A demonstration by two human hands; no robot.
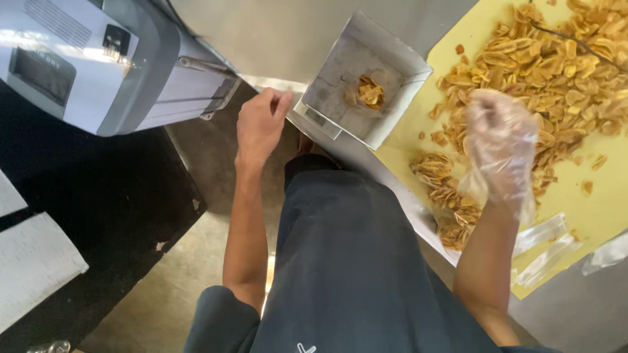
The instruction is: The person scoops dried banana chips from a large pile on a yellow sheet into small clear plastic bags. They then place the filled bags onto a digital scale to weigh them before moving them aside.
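Note:
My left hand [260, 124] is bare and rests at the table edge, its fingertips touching the corner of a small scale under a square metal tray [340, 72]. A few golden chips [371, 93] lie in that tray. My right hand [500, 147] wears a thin clear plastic glove and hovers, blurred, over a large heap of fried chips [556, 65] spread on a yellow sheet [605, 209]. Whether the gloved fingers hold any chips I cannot make out.
A grey and white machine [98, 62] stands to the left beside the table. Clear plastic bags [546, 245] lie on the yellow sheet near its front edge. A stainless table surface [275, 33] runs behind the tray. Concrete floor and a dark mat [98, 196] lie below.

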